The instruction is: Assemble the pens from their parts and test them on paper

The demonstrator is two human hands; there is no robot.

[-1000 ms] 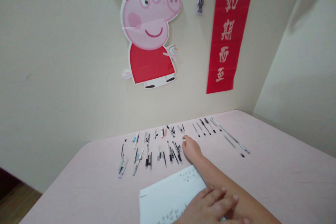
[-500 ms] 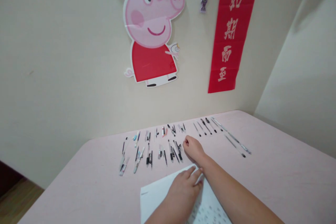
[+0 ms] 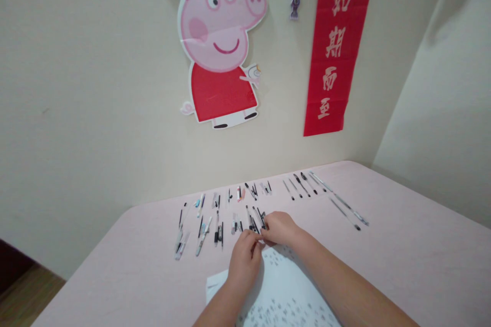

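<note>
The person's left hand (image 3: pixel 244 259) and right hand (image 3: pixel 282 228) meet at lower centre, both curled inward — whether they pinch anything cannot be told. Pen parts (image 3: pixel 216 238) lie in two rows just past them, from lower left to centre, while a handwritten sheet of paper (image 3: pixel 289 294) fills the bottom middle — all on a pale pink table (image 3: pixel 126 265).
</note>
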